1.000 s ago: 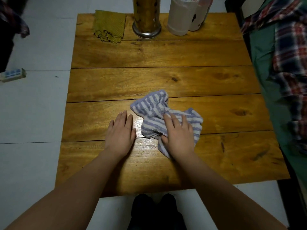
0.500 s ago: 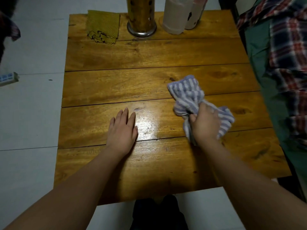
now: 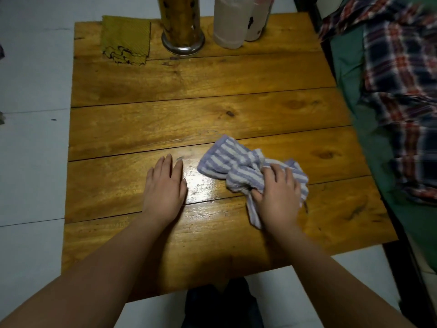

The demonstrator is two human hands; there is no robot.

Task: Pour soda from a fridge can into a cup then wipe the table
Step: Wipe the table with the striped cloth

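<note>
At the tabletop's (image 3: 212, 79) far edge, a metal-based amber cylinder (image 3: 181, 22) and two pale cups (image 3: 230, 22) are standing w/ tops cropped, contents unseen. Nearer the front edge, the striped cloth (image 3: 238, 166) is lying bunched, long axis running left-right. Right hand (image 3: 276, 192) is clutching it; left hand (image 3: 164, 185) is resting flat, fingers straight, just left of the cloth.

One head-worn view only, wide-angle. Looks forward and steeply down from above the near edge of the table (image 3: 189, 110), close over both forearms. Takes in the whole tabletop, floor (image 3: 30, 143) at left, bedding (image 3: 402, 91) at right. Shares nothing with another view.
</note>
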